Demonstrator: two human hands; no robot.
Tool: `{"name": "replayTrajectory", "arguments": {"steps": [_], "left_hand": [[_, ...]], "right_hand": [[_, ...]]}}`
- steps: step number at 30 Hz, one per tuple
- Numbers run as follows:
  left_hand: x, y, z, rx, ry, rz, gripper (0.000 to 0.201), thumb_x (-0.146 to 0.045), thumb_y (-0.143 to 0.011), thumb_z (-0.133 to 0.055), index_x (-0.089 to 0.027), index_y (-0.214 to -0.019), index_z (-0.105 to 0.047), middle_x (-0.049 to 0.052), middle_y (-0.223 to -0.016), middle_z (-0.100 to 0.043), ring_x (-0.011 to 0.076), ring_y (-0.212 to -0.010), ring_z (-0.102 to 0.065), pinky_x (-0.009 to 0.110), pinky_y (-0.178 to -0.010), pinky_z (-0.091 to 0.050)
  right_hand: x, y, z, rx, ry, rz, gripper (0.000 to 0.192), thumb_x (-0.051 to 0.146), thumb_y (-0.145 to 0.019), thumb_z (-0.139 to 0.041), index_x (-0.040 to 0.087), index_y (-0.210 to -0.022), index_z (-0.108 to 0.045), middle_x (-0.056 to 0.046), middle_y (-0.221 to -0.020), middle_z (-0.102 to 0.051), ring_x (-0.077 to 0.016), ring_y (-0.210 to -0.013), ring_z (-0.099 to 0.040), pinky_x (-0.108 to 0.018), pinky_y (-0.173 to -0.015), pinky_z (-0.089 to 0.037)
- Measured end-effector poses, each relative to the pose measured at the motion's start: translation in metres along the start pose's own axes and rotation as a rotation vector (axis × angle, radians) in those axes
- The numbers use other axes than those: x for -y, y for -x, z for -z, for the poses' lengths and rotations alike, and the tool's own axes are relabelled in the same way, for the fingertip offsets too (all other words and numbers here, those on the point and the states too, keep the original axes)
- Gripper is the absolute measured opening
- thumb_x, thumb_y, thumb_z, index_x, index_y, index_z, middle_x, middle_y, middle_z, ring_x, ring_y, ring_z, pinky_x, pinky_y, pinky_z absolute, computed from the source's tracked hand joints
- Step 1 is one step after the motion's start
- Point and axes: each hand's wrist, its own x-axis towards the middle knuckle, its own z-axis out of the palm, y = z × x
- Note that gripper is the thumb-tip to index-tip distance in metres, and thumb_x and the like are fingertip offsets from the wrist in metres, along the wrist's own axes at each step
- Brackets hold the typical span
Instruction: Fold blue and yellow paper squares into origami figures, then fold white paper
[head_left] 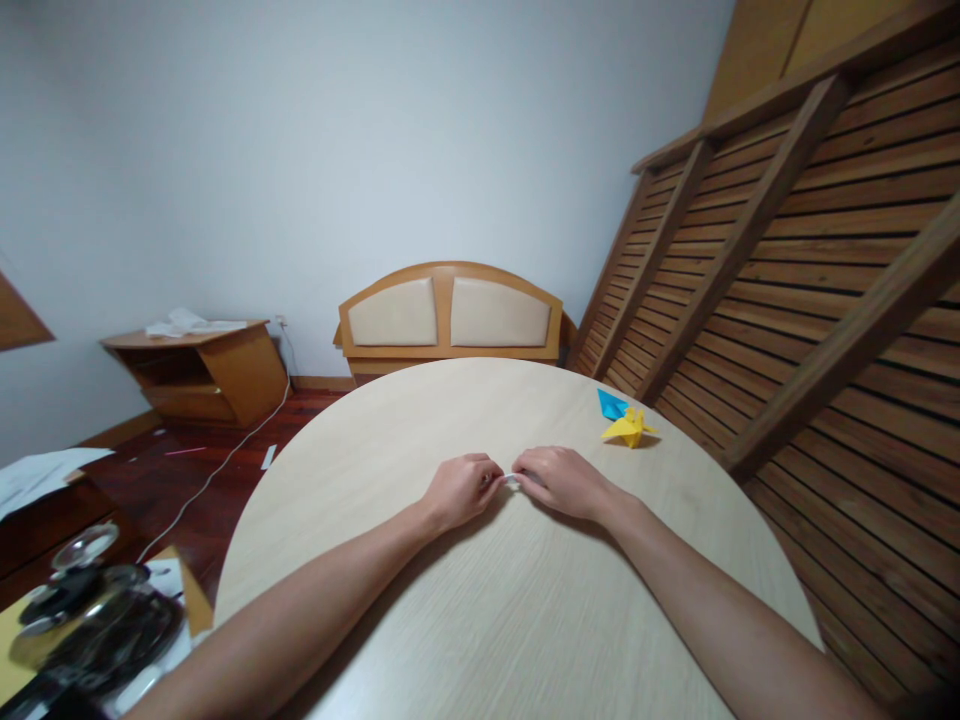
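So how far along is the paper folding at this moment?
Two folded paper figures, a yellow origami bird and a blue folded paper piece, already sit on the round pale wooden table. The left hand and right hand pinch a small white paper piece between them. Its shape is mostly hidden, so what is left cannot be judged.

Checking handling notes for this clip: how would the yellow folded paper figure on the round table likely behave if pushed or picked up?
The yellow paper figure looks like thin folded paper, so it is probably very light and would slide on the smooth table. Its thin points suggest it would crush easily under firm fingers. It sits against a blue paper figure, which might shift too.
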Motion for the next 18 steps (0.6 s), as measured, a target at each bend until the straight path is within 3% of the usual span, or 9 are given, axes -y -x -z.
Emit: {"name": "replayTrajectory", "arguments": {"steps": [4,18], "left_hand": [[-0.002,0.000,0.000,-0.003,-0.016,-0.020,0.033,-0.038,-0.099,-0.044,-0.019,-0.090,-0.070,0.005,-0.083,-0.069,0.0154,-0.073,-0.062,0.023,-0.064,-0.043],[0.003,-0.002,0.006,0.035,-0.035,0.007,0.016,-0.022,-0.086,-0.053,-0.020,-0.090,-0.068,0.004,-0.088,-0.069,0.0173,-0.079,-0.064,0.025,-0.068,-0.045]], "right_hand": [[0.005,-0.003,-0.004,-0.007,-0.017,0.015,0.022,0.030,-0.097,-0.050,0.019,-0.099,-0.068,-0.008,-0.095,-0.072,-0.0201,-0.087,-0.065,-0.027,-0.074,-0.041],[-0.009,0.002,0.005,-0.025,-0.073,-0.015,0.016,0.022,-0.091,-0.053,0.021,-0.091,-0.069,-0.004,-0.090,-0.072,-0.0179,-0.080,-0.063,-0.026,-0.071,-0.039]]}}
